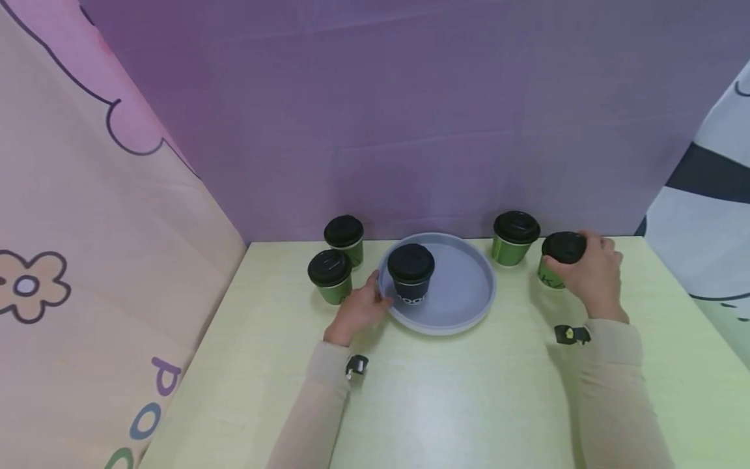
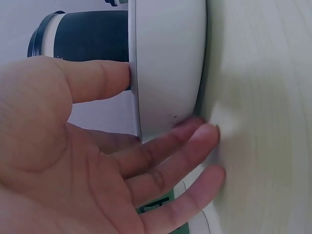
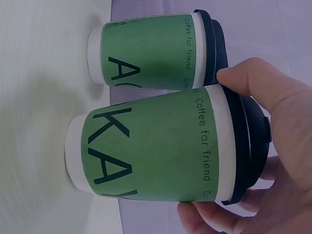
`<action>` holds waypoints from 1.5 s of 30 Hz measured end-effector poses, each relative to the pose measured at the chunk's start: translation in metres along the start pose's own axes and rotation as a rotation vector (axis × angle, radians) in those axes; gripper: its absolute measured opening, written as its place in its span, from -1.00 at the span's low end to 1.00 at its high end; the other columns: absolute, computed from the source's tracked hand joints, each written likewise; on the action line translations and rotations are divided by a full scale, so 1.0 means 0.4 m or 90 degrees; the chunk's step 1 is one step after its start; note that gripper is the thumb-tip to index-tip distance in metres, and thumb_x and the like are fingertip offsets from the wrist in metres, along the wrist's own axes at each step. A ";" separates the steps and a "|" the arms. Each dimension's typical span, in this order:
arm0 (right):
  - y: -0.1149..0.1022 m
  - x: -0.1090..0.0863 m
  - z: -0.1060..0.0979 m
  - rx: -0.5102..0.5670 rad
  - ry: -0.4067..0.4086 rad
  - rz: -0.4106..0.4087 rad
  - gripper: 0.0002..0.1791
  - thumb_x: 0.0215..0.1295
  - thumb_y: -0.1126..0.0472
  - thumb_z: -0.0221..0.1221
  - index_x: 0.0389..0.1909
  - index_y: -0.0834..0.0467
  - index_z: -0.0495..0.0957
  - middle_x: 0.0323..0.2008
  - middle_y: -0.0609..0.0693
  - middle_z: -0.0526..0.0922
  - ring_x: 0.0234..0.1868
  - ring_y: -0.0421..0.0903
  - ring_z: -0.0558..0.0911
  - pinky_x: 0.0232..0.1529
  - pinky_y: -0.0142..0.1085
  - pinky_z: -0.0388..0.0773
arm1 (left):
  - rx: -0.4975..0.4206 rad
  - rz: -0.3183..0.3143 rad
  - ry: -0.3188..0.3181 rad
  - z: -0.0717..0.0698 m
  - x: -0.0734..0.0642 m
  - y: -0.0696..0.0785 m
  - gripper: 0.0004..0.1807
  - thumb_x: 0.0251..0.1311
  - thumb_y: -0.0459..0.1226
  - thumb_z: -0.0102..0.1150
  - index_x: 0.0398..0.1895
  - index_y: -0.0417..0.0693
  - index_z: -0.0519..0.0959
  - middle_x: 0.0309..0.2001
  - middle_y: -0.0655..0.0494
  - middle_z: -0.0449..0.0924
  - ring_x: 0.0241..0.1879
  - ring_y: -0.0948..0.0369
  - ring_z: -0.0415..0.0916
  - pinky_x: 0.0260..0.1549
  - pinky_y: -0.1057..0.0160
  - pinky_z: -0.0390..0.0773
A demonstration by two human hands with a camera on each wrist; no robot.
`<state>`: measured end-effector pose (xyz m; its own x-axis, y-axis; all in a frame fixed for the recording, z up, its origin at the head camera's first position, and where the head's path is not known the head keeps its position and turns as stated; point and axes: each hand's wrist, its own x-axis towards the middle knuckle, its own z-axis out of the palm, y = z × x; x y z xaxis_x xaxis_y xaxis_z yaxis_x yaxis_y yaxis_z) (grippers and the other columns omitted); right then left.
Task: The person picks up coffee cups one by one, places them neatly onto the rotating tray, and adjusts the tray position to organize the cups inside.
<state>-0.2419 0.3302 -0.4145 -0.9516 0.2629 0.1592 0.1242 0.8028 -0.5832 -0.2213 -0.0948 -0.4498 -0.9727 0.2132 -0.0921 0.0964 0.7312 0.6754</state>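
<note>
Round, pale grey plate (image 1: 463,280) lies left of the green paper cup (image 3: 156,151) in the right hand (image 1: 594,273)

The right hand's grip pinches the green paper cup up high, with the thumb on one side of its black lid (image 3: 241,146) and the fingers round the other. The cup's long way runs up and down. I cannot tell if its bottom touches the pale desk (image 1: 445,404). The plate is well apart from it, straight across to the left. Another green paper cup (image 1: 510,251) stands just beside the held one, on its far left side.

The left hand (image 1: 360,306) is the one nearer the plate: its grip pinches the left edge, thumb on the rim and fingers low against the side. A dark paper cup (image 1: 411,283) stands upright on the plate's left part, near that thumb. Two more green paper cups (image 1: 331,280) stand left of the plate.
</note>
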 end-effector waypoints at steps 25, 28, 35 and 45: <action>-0.045 -0.020 -0.050 0.007 0.028 0.007 0.09 0.29 -0.25 0.20 0.61 0.27 -0.03 0.48 0.54 0.05 0.39 0.54 0.11 0.08 0.51 0.28 | -0.012 -0.010 0.018 0.018 0.013 -0.018 -0.28 0.55 -0.14 -0.10 0.63 -0.22 -0.01 0.29 -0.33 0.54 0.27 -0.17 0.55 0.37 -0.11 0.42; -0.059 -0.027 -0.061 0.013 0.031 0.002 0.08 0.30 -0.25 0.20 0.61 0.27 -0.03 0.48 0.53 0.06 0.39 0.52 0.12 0.11 0.51 0.26 | -0.014 -0.012 0.021 0.019 0.014 -0.020 -0.29 0.55 -0.13 -0.11 0.63 -0.21 0.00 0.32 -0.33 0.50 0.31 -0.18 0.51 0.38 -0.11 0.40; -0.093 -0.047 -0.082 0.032 0.044 -0.022 0.03 0.31 -0.24 0.21 0.59 0.26 0.05 0.48 0.50 0.10 0.39 0.51 0.17 0.18 0.48 0.23 | -0.011 -0.016 0.032 0.023 0.016 -0.022 -0.31 0.56 -0.11 -0.13 0.61 -0.23 0.05 0.35 -0.33 0.47 0.33 -0.21 0.48 0.39 -0.12 0.40; -0.134 -0.067 -0.090 0.077 0.036 -0.094 -0.05 0.30 -0.18 0.29 0.50 0.31 0.21 0.41 0.46 0.28 0.35 0.45 0.29 0.25 0.37 0.22 | -0.010 -0.026 0.055 0.028 0.023 -0.026 -0.36 0.56 -0.11 -0.12 0.57 -0.23 0.17 0.36 -0.28 0.48 0.36 -0.19 0.45 0.37 -0.15 0.41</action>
<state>-0.2130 0.2996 -0.3589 -0.9393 0.1795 0.2924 -0.0531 0.7659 -0.6408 -0.2289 -0.0933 -0.4660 -0.9903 0.1262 -0.0576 0.0529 0.7273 0.6843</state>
